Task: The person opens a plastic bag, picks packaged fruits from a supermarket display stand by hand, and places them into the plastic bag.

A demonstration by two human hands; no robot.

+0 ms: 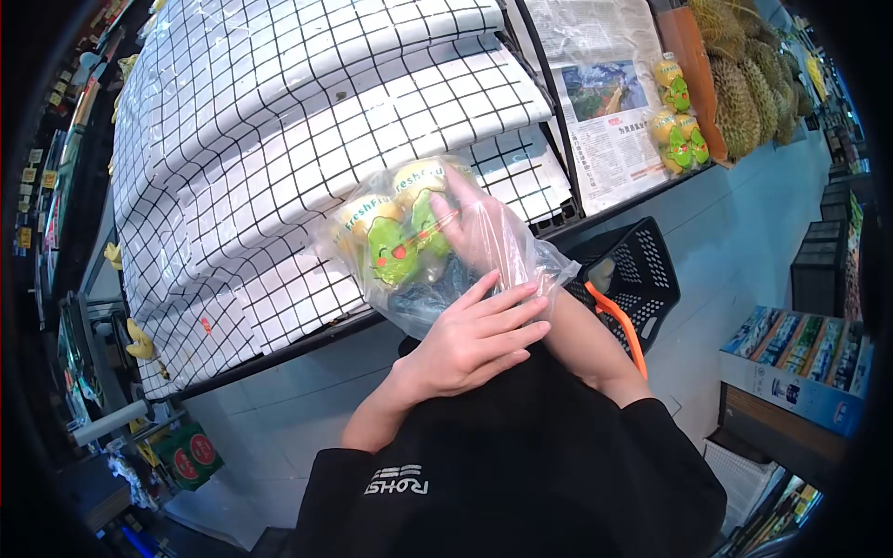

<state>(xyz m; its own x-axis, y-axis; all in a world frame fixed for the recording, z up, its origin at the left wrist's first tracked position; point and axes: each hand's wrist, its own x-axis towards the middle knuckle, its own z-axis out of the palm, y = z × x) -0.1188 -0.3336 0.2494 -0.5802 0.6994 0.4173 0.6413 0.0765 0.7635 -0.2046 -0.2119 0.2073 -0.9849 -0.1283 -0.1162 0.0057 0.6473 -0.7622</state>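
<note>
Just ahead of the left hand (470,344) and around the right hand (484,232), a clear plastic bag (446,279); seen through its film, two yellow packs (393,246) with smiling green figures. Judge the packs as fairly light, rounded and firm enough to keep shape, perhaps prone to rolling; treat as bruisable, going by the "FreshFru" lettering. Expect thin, limp, slippery film, easily creased and possibly easily torn. Best to take hold around the rounded sides of both packs together, with fingers spread, or by the gathered mouth of the bag near the right wrist; avoid pinching a single layer of film.

Right hand beneath the film, fingertips against the nearer side of the right-hand pack; impossible to tell the closure of the grip, with some fingers hidden. Left hand open, fingers long and slightly spread over the loose edge of the bag, across the right wrist. Packs beyond the left fingertips, to the left of the right fingers, over the front part of the grid-lined worktop (307,167). Beside the right forearm, a black basket (642,279).
</note>
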